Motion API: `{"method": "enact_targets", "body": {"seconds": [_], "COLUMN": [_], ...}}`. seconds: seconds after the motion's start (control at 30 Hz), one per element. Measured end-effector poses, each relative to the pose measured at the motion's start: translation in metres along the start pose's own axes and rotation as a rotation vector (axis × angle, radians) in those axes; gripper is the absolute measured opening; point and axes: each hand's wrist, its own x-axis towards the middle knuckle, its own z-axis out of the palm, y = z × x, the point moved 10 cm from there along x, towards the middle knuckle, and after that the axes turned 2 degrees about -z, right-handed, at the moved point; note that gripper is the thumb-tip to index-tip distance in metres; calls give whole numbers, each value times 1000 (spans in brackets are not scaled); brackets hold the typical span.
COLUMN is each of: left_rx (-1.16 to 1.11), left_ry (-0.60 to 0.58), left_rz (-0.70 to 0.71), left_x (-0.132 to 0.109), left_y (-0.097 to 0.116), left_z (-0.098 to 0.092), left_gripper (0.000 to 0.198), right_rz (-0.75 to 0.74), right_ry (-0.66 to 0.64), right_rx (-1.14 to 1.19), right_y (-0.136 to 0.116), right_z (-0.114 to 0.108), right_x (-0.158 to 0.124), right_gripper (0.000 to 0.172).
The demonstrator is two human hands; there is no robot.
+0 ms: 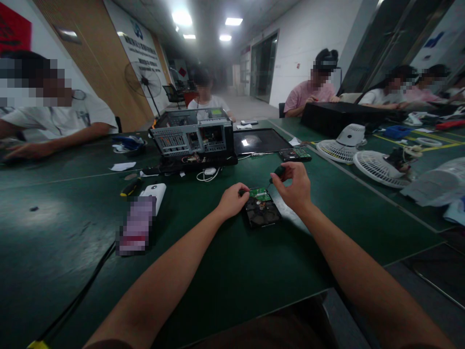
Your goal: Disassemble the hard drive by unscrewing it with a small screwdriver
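A hard drive lies on the green table in front of me, with its green circuit board facing up at the far end. My left hand is closed on the drive's far left corner, thumb and fingers pinched together. In my right hand is a screwdriver with a dark green handle, gripped between thumb and fingers. Its shaft points down at the right edge of the circuit board. Whether the tip touches a screw is too small to tell.
Beyond the drive stands an opened computer case. A second drive and a black panel lie behind. White fan parts sit at right; phones and a yellow-black screwdriver at left. Other people sit around the table.
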Motion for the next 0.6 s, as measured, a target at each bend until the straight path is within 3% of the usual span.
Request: {"method": "enact_targets", "body": {"seconds": [0.23, 0.6], "left_rx": [15, 3], "left_ry": [8, 3], "left_rz": [-1, -2], "left_x": [1, 0], "left_y": [1, 2], "left_z": [-1, -1], "left_gripper": [16, 14], "right_rz": [-31, 10], "right_ry": [-18, 22], "right_rx": [5, 154], "right_y": [-7, 8], "right_z": [1, 4], "right_x": [1, -3], "right_gripper": [33, 33]}}
